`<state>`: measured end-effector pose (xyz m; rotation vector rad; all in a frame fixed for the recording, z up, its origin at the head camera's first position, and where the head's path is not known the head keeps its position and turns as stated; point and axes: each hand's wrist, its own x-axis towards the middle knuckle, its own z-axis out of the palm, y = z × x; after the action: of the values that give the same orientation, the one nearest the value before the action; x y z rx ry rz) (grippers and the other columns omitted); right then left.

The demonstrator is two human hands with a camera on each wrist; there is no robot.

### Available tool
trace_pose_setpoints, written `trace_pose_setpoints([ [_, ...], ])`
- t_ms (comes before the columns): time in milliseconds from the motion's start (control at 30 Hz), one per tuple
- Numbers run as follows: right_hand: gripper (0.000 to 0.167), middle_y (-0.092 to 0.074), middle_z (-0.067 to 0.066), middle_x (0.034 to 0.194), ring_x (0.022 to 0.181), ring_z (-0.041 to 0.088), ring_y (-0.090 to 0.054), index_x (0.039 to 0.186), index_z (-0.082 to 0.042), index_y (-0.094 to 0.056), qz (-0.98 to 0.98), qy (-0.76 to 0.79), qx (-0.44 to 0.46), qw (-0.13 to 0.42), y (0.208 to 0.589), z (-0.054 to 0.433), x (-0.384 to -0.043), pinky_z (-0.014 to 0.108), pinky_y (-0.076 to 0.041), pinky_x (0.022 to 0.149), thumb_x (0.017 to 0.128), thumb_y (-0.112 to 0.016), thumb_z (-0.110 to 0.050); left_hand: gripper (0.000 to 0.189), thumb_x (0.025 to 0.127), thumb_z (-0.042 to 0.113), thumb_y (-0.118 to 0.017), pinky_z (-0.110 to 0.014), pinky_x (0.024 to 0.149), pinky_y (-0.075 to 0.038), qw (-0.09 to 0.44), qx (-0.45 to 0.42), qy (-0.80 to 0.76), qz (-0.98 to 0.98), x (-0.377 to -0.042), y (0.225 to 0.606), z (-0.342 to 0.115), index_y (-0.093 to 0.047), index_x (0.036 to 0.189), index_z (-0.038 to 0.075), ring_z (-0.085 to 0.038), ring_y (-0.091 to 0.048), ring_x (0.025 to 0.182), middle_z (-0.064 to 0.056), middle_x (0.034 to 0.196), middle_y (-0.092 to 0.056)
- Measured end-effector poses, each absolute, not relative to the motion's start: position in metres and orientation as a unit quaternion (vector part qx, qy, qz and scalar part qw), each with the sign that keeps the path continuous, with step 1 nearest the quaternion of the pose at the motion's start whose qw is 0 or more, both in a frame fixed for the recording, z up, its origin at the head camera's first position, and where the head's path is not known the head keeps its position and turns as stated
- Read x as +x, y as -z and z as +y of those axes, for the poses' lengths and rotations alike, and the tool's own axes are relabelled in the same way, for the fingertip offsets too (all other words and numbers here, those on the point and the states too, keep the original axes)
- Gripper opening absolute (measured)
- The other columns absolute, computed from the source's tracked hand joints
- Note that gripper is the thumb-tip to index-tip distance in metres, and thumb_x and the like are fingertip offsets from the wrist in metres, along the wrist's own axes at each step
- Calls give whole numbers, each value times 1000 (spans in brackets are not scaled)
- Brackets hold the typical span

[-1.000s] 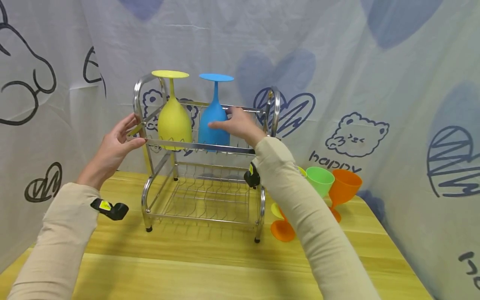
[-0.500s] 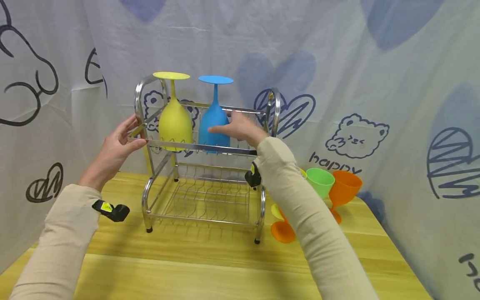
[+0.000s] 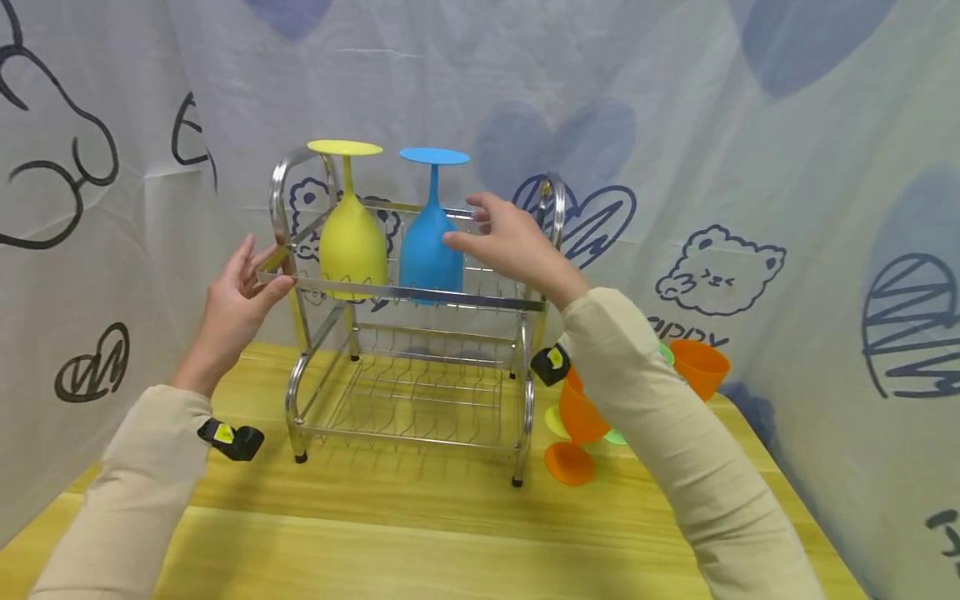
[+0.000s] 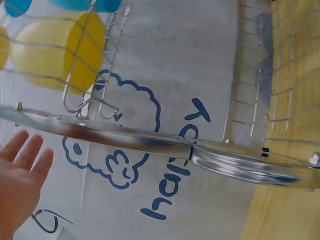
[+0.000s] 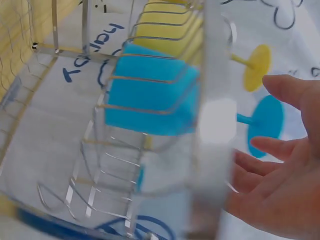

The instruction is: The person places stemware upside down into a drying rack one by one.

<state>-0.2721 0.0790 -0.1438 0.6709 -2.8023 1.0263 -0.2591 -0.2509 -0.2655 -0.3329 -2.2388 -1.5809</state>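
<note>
A yellow goblet (image 3: 351, 242) and a blue goblet (image 3: 432, 250) stand upside down, side by side, on the upper tier of a two-tier metal dish rack (image 3: 405, 293). Just right of the blue bowl is my right hand (image 3: 517, 242), thumb and fingers spread with nothing between them. My left hand (image 3: 236, 308) is beside the rack's upper left corner, its thumb tip right at the front rail. From the left wrist, its extended fingers (image 4: 34, 150) appear close to the side bar. The right wrist view has the blue goblet (image 5: 150, 95) behind the rack wires.
On the wooden table (image 3: 337, 533), right of the rack, stand several more goblets, among them an orange goblet (image 3: 581, 412) and another orange goblet (image 3: 701, 367); my right sleeve (image 3: 675, 450) hides part of them. A patterned cloth (image 3: 420, 75) hangs behind. The lower wire tier (image 3: 420, 404) is below.
My right hand has let go of the blue goblet and drawn back to the right, its fingers spreading. The blue goblet stays on the rack. My left hand's fingers have straightened slightly.
</note>
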Motion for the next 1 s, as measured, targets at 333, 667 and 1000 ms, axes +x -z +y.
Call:
trace_pose_setpoints([
  [333, 54, -51, 8, 140, 126, 23, -48, 142, -12, -46, -900, -332, 246, 139, 135, 130, -241, 43, -42, 103, 95, -62, -32, 71, 100, 36, -49, -54, 111, -27, 248, -106, 514, -814, -253, 276, -245, -11, 156, 15, -40, -30, 136, -7, 158, -22],
  [667, 50, -50, 15, 140, 127, 29, -46, 141, -5, -45, -896, -352, 192, 191, 165, 185, -229, 46, -40, 104, 97, -59, -24, 75, 99, 23, -55, -24, 114, -21, 204, -101, 660, -716, -231, 269, -238, -7, 156, 10, -23, -19, 144, -10, 160, -11],
  [1000, 58, -45, 23, 142, 128, 38, -43, 145, -1, -37, -916, -348, 136, 147, 218, 232, -228, 52, -39, 104, 98, -57, -29, 81, 99, 20, -56, -30, 115, -18, 144, -111, 688, -702, -211, 274, -230, 1, 156, 13, -23, -20, 144, -11, 161, -3],
])
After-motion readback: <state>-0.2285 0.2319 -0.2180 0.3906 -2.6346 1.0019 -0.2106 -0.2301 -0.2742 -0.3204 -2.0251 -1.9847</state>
